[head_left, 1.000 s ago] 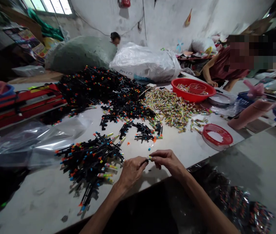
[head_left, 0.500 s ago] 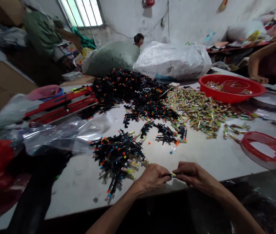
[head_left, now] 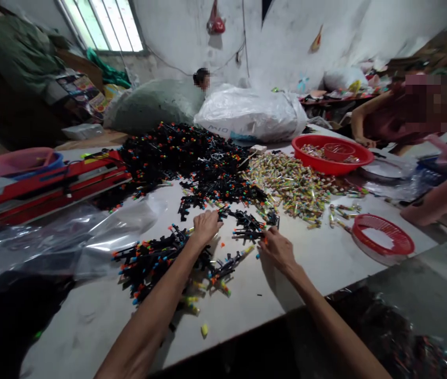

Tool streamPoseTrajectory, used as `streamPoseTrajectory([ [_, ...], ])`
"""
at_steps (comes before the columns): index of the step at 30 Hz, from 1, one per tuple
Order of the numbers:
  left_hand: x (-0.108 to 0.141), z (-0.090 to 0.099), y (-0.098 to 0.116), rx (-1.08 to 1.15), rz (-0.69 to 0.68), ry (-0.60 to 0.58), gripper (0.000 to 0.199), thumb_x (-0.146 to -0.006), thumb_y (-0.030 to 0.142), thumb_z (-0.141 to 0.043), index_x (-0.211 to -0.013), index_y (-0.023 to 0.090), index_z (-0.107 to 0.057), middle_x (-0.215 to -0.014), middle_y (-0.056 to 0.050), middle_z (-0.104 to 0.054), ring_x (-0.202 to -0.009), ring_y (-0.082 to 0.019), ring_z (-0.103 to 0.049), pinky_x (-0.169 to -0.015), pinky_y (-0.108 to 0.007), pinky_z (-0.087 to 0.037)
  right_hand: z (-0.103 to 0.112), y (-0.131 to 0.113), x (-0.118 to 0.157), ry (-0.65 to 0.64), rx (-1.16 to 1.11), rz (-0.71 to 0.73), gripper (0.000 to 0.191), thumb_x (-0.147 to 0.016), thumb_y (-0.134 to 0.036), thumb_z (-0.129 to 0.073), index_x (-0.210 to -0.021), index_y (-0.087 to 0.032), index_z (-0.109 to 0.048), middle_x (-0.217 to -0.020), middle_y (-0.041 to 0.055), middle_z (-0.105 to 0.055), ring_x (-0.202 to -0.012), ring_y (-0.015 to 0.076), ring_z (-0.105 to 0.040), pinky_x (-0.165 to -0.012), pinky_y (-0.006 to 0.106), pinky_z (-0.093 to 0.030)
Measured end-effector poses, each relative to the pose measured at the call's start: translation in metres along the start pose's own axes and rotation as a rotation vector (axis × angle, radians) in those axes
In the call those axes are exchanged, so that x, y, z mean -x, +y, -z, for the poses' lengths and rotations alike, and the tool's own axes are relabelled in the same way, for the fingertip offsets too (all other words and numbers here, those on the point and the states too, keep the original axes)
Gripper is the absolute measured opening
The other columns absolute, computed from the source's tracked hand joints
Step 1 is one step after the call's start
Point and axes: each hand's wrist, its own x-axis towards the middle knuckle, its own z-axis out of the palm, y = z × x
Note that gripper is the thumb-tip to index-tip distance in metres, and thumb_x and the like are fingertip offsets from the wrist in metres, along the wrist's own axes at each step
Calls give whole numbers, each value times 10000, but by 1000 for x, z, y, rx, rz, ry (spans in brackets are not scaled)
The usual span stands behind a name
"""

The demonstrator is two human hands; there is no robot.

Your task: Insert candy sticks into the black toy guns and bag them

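Observation:
My left hand [head_left: 206,227] presses down at the top of a loose heap of small black toy guns [head_left: 156,258] with coloured tips. Whether it grips anything, I cannot tell. My right hand [head_left: 277,250] reaches across the white table [head_left: 89,316], its fingertips at a small cluster of the black guns [head_left: 249,226]. A broad heap of wrapped candy sticks [head_left: 290,189] lies beyond that hand. A much larger black gun pile [head_left: 184,158] rises further back. One yellow candy stick [head_left: 204,330] lies alone near the table's front edge.
A red basin [head_left: 332,152] holding candy and a red slotted basket [head_left: 381,237] stand on the right. A person's arm [head_left: 359,123] reaches over the far corner. A clear plastic sheet [head_left: 69,242] and red sealing machine [head_left: 46,184] lie left. A white sack [head_left: 249,113] stands behind.
My hands have parted and moved forward from the table's front edge. Neither now shows the small candy stick held between them earlier. The view has shifted as well.

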Motion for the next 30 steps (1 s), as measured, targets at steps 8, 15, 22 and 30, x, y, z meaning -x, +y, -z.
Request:
streamPoseTrajectory([
  [8,-31,-16,-23,258,116,96,65,-674,221,-579,-670,159,-597,-715,-91,-638,-838,-313,-603,-659,-330,-416,13,37,-13,32,-58,-29,260,-821,-270,-526,-1054,-194,-614,-985,48,-611,-811,143,-578,-698,214,-404],
  [15,22,-17,9,1304,201,64,322,-757,335,-564,-1020,149,-553,-826,-35,-656,-707,-163,-637,-621,-269,-508,33,103,-95,161,65,-395,309,-861,-315,-444,-1058,-118,-578,-1002,143,-625,-964,234,-547,-768,291,-366],
  [22,83,-40,40,1903,318,-230,439,-544,39,-740,-940,155,-592,-843,-45,-690,-751,-145,-656,-622,-196,-529,17,101,-91,123,-69,-440,204,-747,-309,-545,-817,-153,-657,-825,90,-665,-815,219,-593,-633,256,-370],
  [30,106,-56,40,1897,367,-30,359,-561,169,-774,-878,142,-608,-847,-60,-697,-737,-158,-646,-533,-216,-519,19,63,-17,162,-422,-282,319,-794,-404,-451,-857,-150,-635,-785,61,-651,-720,168,-586,-589,244,-408],
])
